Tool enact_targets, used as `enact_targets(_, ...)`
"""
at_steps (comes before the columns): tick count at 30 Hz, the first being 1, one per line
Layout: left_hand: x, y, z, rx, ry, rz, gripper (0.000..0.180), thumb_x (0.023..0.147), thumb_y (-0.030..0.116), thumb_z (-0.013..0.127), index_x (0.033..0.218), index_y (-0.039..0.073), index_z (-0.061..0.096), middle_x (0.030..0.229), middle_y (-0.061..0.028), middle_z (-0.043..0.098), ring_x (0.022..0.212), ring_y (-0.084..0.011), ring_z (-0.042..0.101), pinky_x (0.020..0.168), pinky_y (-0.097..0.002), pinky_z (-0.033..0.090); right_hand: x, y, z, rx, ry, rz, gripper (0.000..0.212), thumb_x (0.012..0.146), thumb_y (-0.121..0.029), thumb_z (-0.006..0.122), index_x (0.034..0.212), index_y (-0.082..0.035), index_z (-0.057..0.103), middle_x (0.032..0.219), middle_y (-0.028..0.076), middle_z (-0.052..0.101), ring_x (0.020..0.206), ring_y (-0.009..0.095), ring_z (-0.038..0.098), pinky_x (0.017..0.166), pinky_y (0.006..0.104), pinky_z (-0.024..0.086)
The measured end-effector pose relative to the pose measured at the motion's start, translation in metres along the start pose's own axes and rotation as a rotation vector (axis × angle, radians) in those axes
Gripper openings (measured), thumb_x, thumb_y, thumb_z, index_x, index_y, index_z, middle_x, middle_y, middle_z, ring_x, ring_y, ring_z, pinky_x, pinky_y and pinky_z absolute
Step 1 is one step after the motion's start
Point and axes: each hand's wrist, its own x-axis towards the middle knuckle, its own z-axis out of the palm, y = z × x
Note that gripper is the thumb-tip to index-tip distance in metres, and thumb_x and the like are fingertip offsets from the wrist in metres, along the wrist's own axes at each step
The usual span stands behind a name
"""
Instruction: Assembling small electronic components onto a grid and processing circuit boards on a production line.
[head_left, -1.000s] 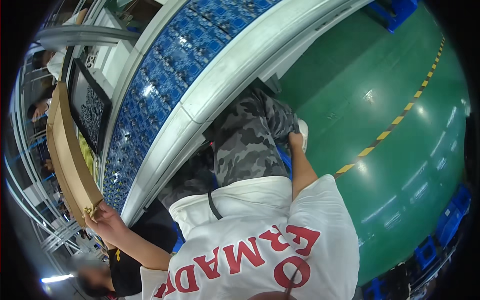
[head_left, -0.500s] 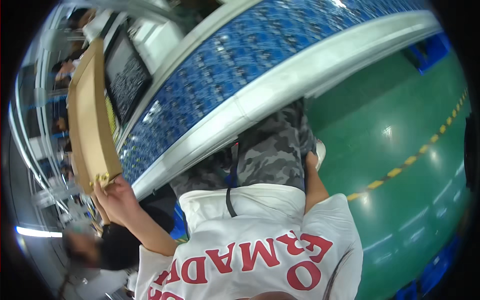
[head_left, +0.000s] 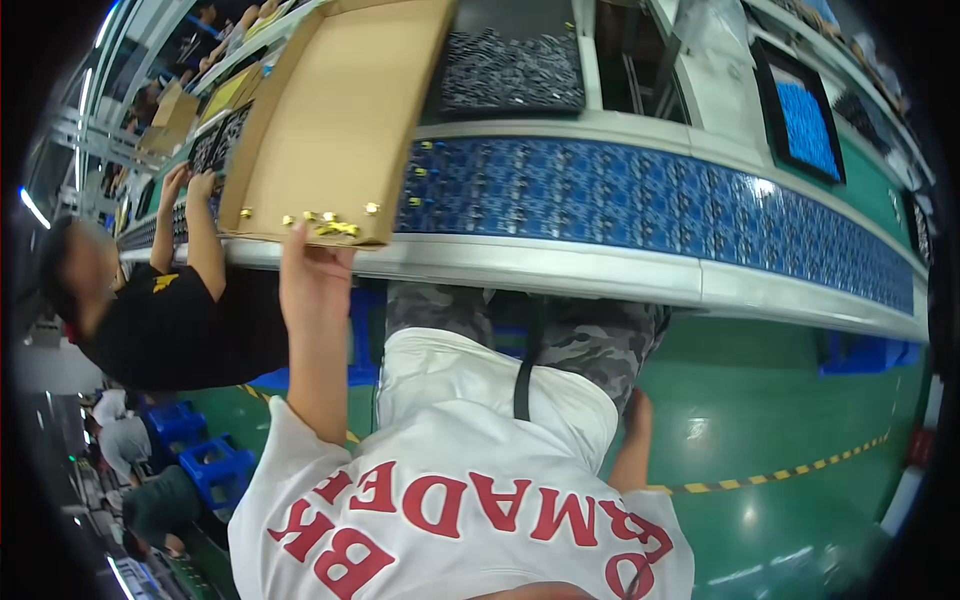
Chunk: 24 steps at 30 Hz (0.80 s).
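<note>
Pinching the cardboard tray [head_left: 340, 100] between fingers at its near end over the counter [head_left: 560, 256], the left hand [head_left: 318, 272] probably tilts it, so yellow parts [head_left: 338, 229] gather there; the fingers of the right hand [head_left: 638, 410] cannot be made out.

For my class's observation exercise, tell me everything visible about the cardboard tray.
The tray is long, shallow and open-topped, apparently plain brown cardboard with low walls. Its length runs away from the person. Small shiny yellow pieces lie at its near end; most of its floor is bare. The left hand grips its near edge. Whether it also rests on something is unclear.
</note>
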Motion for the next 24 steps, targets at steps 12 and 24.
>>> enact_targets(12, -0.005, -0.014, -0.023, -0.15, 0.115, -0.067, 0.037, 0.093, 0.011, 0.055, 0.126, 0.001, 0.042, 0.114, -0.0097, 0.057, 0.098, -0.0192, 0.063, 0.081, -0.0359, 0.057, -0.251, -0.291, 0.246, -0.122, -0.251, -1.295, 0.031, 0.087, 0.0, 0.046, 0.116, 0.003, 0.056, 0.106, 0.011, 0.061, 0.1, 0.02, 0.058, 0.092, 0.032, 0.045)
enact_targets(24, 0.014, 0.019, -0.063, -0.198, 0.192, -0.036, 0.039, 0.097, 0.017, 0.052, 0.13, 0.001, 0.04, 0.119, -0.0125, 0.057, 0.104, -0.0233, 0.063, 0.084, -0.0386, 0.057, -0.352, -0.272, 0.479, -1.032, -0.986, -1.865, 0.025, 0.079, -0.001, 0.063, 0.103, -0.005, 0.067, 0.101, 0.012, 0.067, 0.09, 0.029, 0.063, 0.077, 0.0341, 0.05)
